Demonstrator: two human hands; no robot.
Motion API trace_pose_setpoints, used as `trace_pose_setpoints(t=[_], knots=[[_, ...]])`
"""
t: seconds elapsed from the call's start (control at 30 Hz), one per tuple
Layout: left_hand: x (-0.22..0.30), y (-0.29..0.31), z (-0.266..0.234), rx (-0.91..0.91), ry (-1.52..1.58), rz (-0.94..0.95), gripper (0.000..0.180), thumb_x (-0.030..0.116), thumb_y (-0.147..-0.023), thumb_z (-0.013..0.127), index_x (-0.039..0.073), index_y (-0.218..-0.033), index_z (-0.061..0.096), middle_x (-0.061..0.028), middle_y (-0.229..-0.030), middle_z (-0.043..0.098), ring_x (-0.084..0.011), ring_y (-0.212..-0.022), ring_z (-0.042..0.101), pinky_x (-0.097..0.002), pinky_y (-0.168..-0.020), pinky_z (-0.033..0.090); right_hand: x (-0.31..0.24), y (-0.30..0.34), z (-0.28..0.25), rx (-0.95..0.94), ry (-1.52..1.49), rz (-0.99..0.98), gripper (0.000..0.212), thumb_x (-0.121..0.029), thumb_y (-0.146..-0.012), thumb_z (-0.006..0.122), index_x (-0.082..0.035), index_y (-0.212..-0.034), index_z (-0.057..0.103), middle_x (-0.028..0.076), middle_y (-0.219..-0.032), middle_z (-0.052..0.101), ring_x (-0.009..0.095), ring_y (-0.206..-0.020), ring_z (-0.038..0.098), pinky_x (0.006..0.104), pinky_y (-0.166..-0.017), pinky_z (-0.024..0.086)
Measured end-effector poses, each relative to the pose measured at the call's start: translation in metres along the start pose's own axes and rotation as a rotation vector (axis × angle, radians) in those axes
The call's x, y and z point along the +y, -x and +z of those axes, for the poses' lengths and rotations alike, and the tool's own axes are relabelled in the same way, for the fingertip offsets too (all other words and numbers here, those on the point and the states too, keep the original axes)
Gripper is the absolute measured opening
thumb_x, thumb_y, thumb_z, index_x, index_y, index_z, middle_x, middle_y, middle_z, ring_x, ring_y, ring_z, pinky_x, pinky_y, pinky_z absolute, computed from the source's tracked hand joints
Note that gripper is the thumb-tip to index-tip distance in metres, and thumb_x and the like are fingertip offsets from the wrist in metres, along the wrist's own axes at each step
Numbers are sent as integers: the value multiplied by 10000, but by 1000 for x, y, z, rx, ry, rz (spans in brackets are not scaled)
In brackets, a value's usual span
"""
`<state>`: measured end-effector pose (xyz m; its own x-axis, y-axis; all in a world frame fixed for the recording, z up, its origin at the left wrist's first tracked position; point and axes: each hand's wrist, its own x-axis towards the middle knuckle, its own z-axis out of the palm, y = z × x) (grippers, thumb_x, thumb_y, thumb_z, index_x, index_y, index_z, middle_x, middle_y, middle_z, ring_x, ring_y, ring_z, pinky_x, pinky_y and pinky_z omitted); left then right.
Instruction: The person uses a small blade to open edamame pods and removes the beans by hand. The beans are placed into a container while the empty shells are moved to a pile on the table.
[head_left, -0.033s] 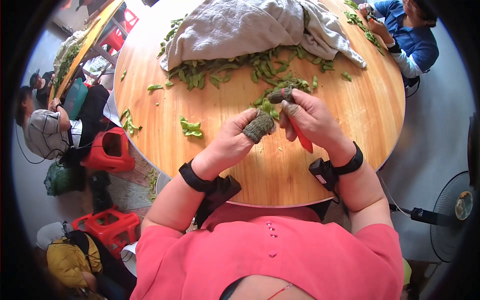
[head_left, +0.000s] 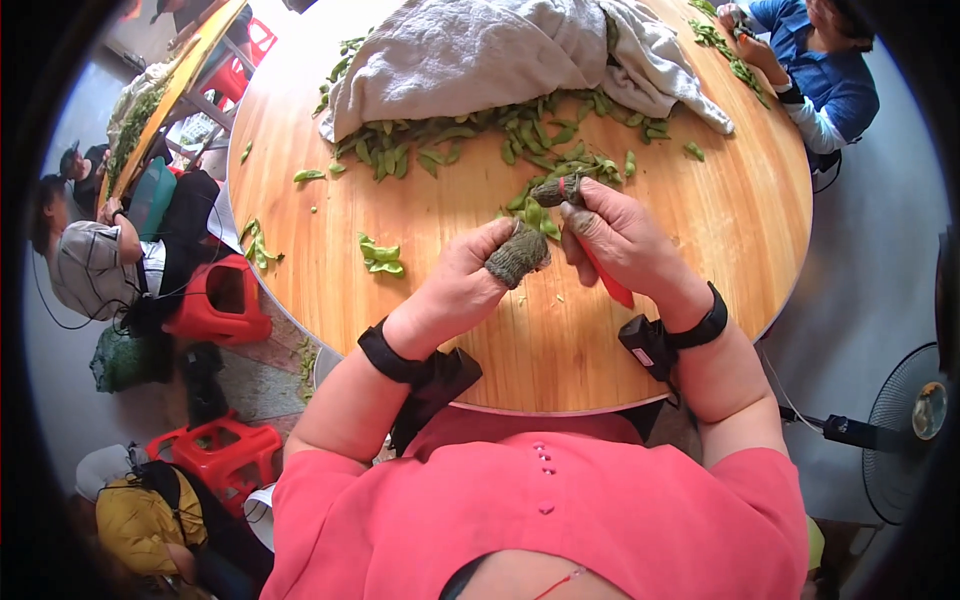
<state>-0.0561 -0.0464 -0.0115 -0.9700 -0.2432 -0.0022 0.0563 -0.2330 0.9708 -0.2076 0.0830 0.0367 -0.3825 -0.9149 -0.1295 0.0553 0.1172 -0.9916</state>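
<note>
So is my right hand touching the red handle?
Touching: the head view shows your right hand closed on the red handle, whose end sticks out below it.

The left forearm (head_left: 345, 405) and right forearm (head_left: 735, 390) slant inward over the table's (head_left: 560, 365) near edge toward its middle. The left hand (head_left: 490, 255) is curled, thumb uppermost. The right hand (head_left: 620, 235), slightly farther from that edge, is closed in a grip, its index finger reaching forward. The 2 hands face each other closely without touching.
</note>
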Motion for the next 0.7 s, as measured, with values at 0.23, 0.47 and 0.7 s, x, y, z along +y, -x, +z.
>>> trace_pose_setpoints(t=[0.23, 0.47, 0.7], knots=[[0, -4, 0, -33, -291, 11, 108, 127, -909, 558, 25, -914, 592, -10, -814, 557, -88, -770, 502, -256, -701, 414, 3, -1, -11, -212, 25, 31, 105, -71, -896, 425, -37, -976, 484, 16, -629, 529, 66, -427, 471, 217, -396, 367], [1, -4, 2, -24, -534, 149, 94, 102, -846, 593, 17, -840, 552, -120, -707, 501, -225, -621, 486, -317, -594, 412, 5, -3, -13, -257, 217, 23, 113, -60, -847, 441, -26, -950, 476, 34, -628, 523, 107, -526, 501, 271, -469, 406], [4, 1, -1, -76, -804, 249, 95, 102, -857, 592, 12, -862, 564, -120, -725, 532, -210, -631, 518, -332, -586, 419, 5, 0, -10, -302, 233, -33, 123, -56, -858, 423, -39, -968, 474, 31, -622, 487, 114, -505, 475, 266, -449, 396]])
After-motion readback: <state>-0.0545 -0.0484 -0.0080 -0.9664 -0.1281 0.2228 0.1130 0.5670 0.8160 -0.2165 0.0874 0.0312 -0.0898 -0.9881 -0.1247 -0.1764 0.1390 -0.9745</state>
